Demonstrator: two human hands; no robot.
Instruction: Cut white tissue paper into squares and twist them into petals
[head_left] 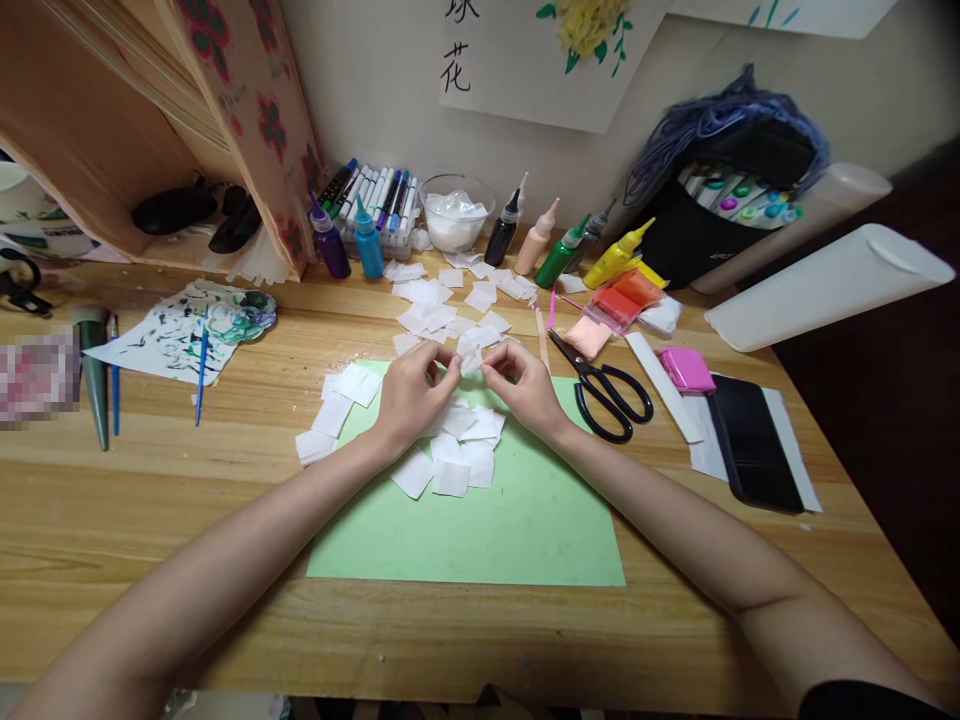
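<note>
Between my two hands is a small piece of thin white paper [471, 357], pinched at both sides just above the far edge of a green sheet [465, 545]. My left hand [420, 392] has thumb and forefinger closed on its left side. Thumb and fingertips of my right hand [523, 385] close on its right side. Beneath and between the hands, overlapping white paper squares [450, 478] lie on the green sheet. More squares [332, 413] sit by its left edge, partly on the wood. Behind the hands spreads a loose pile of white squares [422, 292].
Black-handled scissors [604, 390] lie to the right, near a phone [754, 440] and a pink packet [686, 370]. Paint bottles [367, 240], a marker box [379, 205] and a glass bowl [457, 215] line the wall. Leftward are a paint-stained paper [172, 335] and brushes [202, 370].
</note>
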